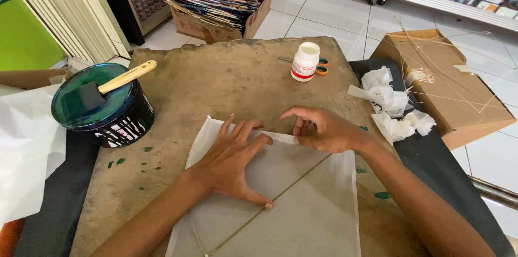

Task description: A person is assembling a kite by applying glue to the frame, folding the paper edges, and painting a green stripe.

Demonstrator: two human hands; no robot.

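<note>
A thin translucent white paper sheet [302, 208] lies on a worn brown board [226, 79], with a slim bamboo stick [291, 184] running diagonally under it. My left hand [234, 162] rests flat on the sheet, fingers spread, the thumb tip near the stick. My right hand [321, 127] presses the sheet's folded top edge with bent fingers. Neither hand grips anything.
A black tin with a green lid and a foam brush [102, 100] stands at the left. A white glue bottle [305, 61] and orange-handled scissors [321, 67] sit at the far edge. Crumpled white paper scraps [394, 108] and a cardboard box [448, 84] with thin sticks lie right.
</note>
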